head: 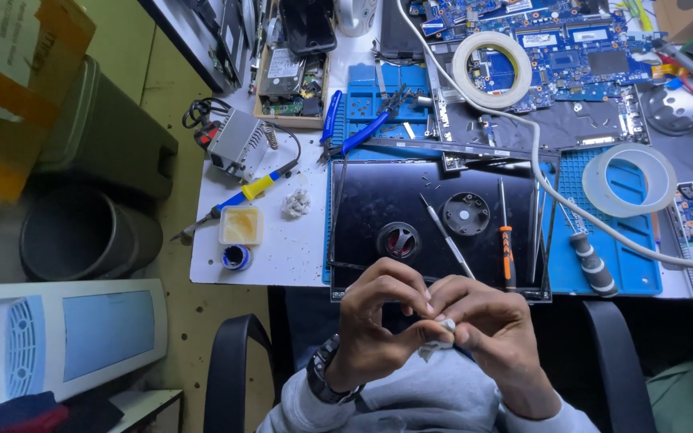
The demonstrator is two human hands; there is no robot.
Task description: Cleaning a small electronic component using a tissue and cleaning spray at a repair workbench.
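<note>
your left hand (pixel 378 317) and right hand (pixel 495 337) meet over your lap, fingertips pressed together and pinched on a small white wad (pixel 436 343) that shows between and just under them. just beyond your fingertips lies one black panel (pixel 411 200), carrying two round parts: a black ring with red inside (pixel 399 240) nearest your left fingers, and a grey disc (pixel 466 213) further out. two slim tools lie on it too, a metal probe (pixel 447 237) and an orange-handled screwdriver (pixel 507 248), both just past your right fingers. far to the right of them, one black-handled driver (pixel 592 265) rests on the blue mat (pixel 631 269). two tape rolls (pixel 491 69) sit well beyond. out left, one yellow tub (pixel 241 225) holds amber paste.
</note>
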